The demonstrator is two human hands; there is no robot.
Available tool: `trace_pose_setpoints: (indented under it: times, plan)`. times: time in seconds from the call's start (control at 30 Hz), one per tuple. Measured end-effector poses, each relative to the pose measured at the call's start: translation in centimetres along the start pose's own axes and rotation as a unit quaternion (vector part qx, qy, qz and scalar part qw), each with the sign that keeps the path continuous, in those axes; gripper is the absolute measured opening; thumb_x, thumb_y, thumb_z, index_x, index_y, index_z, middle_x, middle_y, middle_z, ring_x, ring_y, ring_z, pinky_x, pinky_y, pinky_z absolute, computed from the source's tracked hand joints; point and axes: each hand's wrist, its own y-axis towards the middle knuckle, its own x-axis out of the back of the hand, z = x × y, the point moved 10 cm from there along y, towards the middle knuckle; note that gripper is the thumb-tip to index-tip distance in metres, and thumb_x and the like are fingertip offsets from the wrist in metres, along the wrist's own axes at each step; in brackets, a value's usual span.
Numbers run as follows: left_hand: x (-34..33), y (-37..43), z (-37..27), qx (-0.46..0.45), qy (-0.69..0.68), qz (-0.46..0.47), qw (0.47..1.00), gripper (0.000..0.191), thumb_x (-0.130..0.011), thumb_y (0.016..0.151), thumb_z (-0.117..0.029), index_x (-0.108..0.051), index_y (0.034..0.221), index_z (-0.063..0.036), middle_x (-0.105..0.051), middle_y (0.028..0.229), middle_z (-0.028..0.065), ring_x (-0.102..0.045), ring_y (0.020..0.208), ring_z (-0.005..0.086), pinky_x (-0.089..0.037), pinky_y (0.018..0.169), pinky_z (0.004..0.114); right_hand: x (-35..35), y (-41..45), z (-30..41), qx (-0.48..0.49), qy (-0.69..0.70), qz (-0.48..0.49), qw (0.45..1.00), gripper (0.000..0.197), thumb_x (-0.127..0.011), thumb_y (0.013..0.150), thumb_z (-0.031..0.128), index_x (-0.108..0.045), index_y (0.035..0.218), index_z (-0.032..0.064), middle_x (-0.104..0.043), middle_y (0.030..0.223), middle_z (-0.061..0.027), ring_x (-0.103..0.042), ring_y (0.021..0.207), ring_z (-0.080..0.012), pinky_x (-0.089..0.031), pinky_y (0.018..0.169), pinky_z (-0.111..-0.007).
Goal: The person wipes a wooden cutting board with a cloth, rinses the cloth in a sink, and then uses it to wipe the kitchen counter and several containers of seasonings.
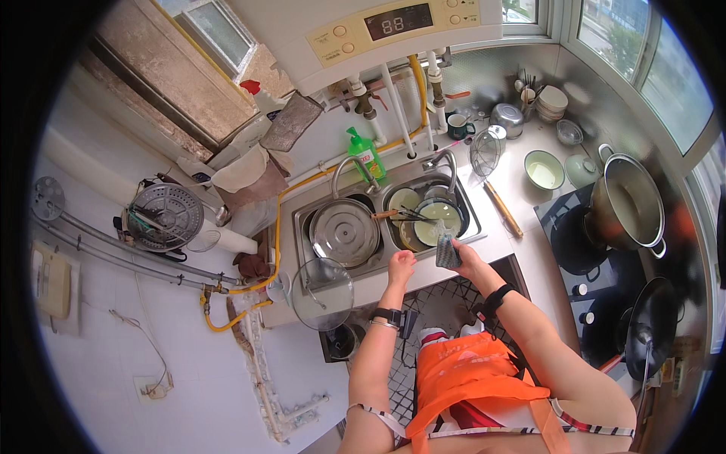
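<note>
My right hand grips a grey-green patterned scrubbing pad over the front rim of the double steel sink. Beside it, my left hand hovers with curled fingers near the divider; nothing shows in it, though its palm is hidden. In the right basin, green-white bowls stand together with a wooden-handled utensil and several dark, thin sticks lying across them. A large round steel lid or pan fills the left basin. A glass lid leans at the sink's front left corner.
Behind the sink stands a green detergent bottle. To the right lie a wire skimmer and an enamel bowl. A steel pot and a wok rest over the stove. A yellow gas hose runs along the left.
</note>
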Motion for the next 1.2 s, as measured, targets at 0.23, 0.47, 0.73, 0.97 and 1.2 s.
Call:
trace_pose_setpoints:
  times: [0.23, 0.47, 0.73, 0.97, 1.2]
  plan:
    - [-0.4, 14.6, 4.6, 0.191, -0.202, 0.017, 0.960, 0.042, -0.058, 0.098, -0.026, -0.048, 0.131, -0.0030, -0.057, 0.131, 0.0138, -0.058, 0.120, 0.0281, -0.049, 0.096, 0.049, 0.8, 18.5, 2.5, -0.012, -0.142, -0.107, 0.984, 0.034, -0.055, 0.099, 0.031, -0.055, 0.127, 0.0121, -0.066, 0.110, -0.0068, -0.061, 0.102, -0.0279, -0.047, 0.084, -0.060]
    - [-4.2, 22.5, 12.4, 0.294, -0.168, 0.044, 0.940, 0.053, -0.049, 0.102, -0.031, -0.040, 0.143, 0.0007, -0.048, 0.145, 0.0164, -0.048, 0.132, 0.0325, -0.041, 0.105, 0.048, 2.9, 27.5, -0.1, 0.048, -0.708, -0.165, 0.685, 0.064, -0.064, 0.080, 0.017, -0.046, 0.141, 0.0121, -0.043, 0.141, -0.0310, -0.046, 0.129, -0.0464, -0.035, 0.107, -0.060]
    - [-8.0, 24.3, 13.3, 0.355, -0.164, 0.061, 0.918, 0.061, -0.046, 0.101, -0.049, -0.040, 0.142, -0.0045, -0.046, 0.144, 0.0164, -0.048, 0.129, 0.0365, -0.038, 0.106, 0.054, 3.7, 24.8, 5.2, 0.092, -0.566, -0.264, 0.776, 0.044, -0.063, 0.087, 0.026, -0.063, 0.121, -0.0027, -0.069, 0.110, -0.0240, -0.066, 0.102, -0.0401, -0.053, 0.085, -0.045]
    - [-6.7, 24.0, 8.4, 0.370, -0.258, 0.104, 0.886, 0.054, -0.049, 0.098, -0.053, -0.052, 0.135, -0.0140, -0.052, 0.138, 0.0148, -0.046, 0.130, 0.0328, -0.043, 0.102, 0.056, -6.1, 21.1, 2.2, 0.052, -0.341, -0.137, 0.929, 0.048, -0.055, 0.094, 0.035, -0.060, 0.119, -0.0052, -0.067, 0.110, -0.0272, -0.063, 0.104, -0.0428, -0.050, 0.088, -0.045]
    - [-8.7, 24.2, 5.6, 0.212, -0.273, 0.125, 0.930, 0.034, -0.049, 0.098, -0.021, -0.062, 0.119, 0.0017, -0.067, 0.116, 0.0109, -0.063, 0.108, 0.0267, -0.049, 0.099, 0.039, -5.2, 19.6, 6.1, 0.244, -0.407, -0.290, 0.831, 0.046, -0.047, 0.097, 0.036, -0.066, 0.089, -0.0053, -0.067, 0.087, -0.0290, -0.065, 0.089, -0.0468, -0.050, 0.083, -0.050]
